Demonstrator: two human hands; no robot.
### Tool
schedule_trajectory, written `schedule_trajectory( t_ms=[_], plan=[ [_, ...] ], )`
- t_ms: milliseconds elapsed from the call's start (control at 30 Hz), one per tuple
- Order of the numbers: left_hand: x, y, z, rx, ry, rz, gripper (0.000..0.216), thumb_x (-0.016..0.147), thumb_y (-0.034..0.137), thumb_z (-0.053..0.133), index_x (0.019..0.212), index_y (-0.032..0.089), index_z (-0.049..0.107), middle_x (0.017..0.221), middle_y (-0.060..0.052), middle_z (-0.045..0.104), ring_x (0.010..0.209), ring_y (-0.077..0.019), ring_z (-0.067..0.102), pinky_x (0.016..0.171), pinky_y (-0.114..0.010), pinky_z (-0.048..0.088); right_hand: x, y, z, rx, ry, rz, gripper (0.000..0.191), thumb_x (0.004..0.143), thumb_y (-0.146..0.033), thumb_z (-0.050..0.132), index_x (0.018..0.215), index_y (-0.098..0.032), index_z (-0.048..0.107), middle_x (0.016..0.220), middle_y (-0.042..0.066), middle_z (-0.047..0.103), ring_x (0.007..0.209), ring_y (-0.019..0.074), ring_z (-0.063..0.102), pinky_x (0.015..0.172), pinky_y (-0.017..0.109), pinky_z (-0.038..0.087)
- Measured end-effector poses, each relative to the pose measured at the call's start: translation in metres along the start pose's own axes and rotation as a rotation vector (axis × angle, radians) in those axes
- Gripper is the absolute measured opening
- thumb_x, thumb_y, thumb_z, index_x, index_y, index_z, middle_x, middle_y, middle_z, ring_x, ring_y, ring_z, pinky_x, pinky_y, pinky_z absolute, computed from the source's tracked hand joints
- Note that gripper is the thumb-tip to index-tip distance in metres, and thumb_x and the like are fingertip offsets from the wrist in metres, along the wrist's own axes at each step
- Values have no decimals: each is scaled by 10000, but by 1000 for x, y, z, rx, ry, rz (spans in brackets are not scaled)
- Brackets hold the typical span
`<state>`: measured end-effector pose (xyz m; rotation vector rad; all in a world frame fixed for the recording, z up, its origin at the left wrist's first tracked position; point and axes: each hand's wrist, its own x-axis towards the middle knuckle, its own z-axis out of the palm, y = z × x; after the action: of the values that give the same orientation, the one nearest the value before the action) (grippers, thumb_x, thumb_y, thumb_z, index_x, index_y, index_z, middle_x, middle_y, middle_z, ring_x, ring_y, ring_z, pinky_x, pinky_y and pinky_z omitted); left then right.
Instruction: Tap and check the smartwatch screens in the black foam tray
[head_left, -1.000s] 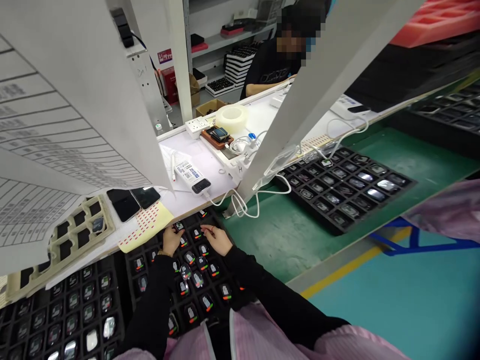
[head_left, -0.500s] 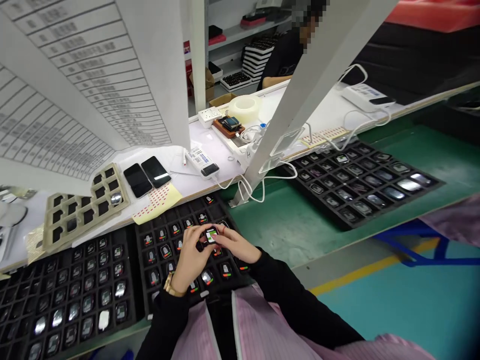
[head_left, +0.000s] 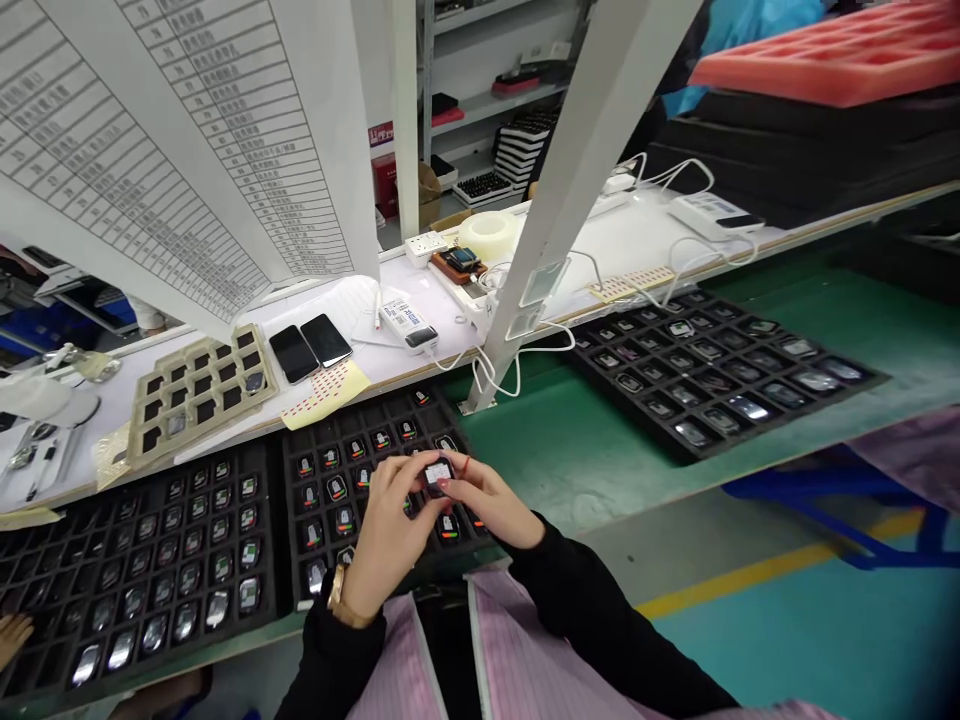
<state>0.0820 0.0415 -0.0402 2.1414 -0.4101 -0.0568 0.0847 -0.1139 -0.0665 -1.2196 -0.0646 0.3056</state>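
Observation:
Both my hands meet over the middle black tray [head_left: 300, 440] and pinch one small square watch body [head_left: 438, 472] between their fingertips. My left hand [head_left: 390, 530], with a gold wristwatch on its wrist, grips the body from the left. My right hand [head_left: 487, 500] grips it from the right. The tray beneath holds several watch bodies with red and green tabs in its pockets.
A second black tray [head_left: 135, 570] lies to the left, a third [head_left: 720, 370] to the right on the green mat. Two phones [head_left: 309, 346], a beige tray [head_left: 199, 385], a sticker sheet [head_left: 326, 390], a tape roll [head_left: 489, 234] and cables sit on the white shelf. A slanted white post [head_left: 555, 200] rises ahead.
My hands have drawn back from the tray's far pockets, come together and lifted one watch body between them. The view has swung left and up.

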Motion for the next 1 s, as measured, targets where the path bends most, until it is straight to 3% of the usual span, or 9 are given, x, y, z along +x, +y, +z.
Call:
schedule_trajectory(
  t_ms=[200,400,567,700,867,1000],
  plan=[
    [-12,17,1,78,16,59,557,830,99,631,1282,402,511,1146,-1,551,1056,-179,517,971,-355,420,-15,-8,10,7,47,-125,334,829,-430,678,1051,-182,642,915,46,696,873,181,644,743,286,526],
    [-16,27,2,40,-1,74,531,845,125,631,1275,410,507,1136,12,553,976,-144,533,960,-341,425,-29,-17,3,37,-33,-100,380,817,-434,692,1103,-189,644,902,37,672,692,125,576,548,210,469],
    [-18,36,6,17,-18,92,522,846,131,629,1267,418,517,1150,12,564,1010,-153,541,969,-348,422,-39,-21,-2,11,28,-78,423,822,-467,688,1133,-183,643,887,38,648,714,130,563,544,201,464],
    [-18,40,9,-24,-14,95,482,845,154,637,1248,402,541,1132,6,573,993,-154,555,955,-344,433,-44,-19,-8,33,-62,-99,492,846,-453,680,1253,-190,597,943,47,666,641,99,528,549,202,451],
    [-23,46,5,-122,-15,103,436,828,215,674,1215,382,562,1140,3,571,1043,-156,555,955,-318,440,-51,-25,-18,81,-289,-119,620,921,-476,585,1457,-223,402,1141,85,648,847,141,593,669,233,499],
    [-32,43,-10,-249,-33,94,508,849,336,651,1325,371,477,1222,-29,553,1095,-174,548,989,-337,437,-70,-61,-9,-68,-238,-324,633,863,-516,655,1394,-212,494,1074,77,675,948,167,625,796,276,514]
  ],
)
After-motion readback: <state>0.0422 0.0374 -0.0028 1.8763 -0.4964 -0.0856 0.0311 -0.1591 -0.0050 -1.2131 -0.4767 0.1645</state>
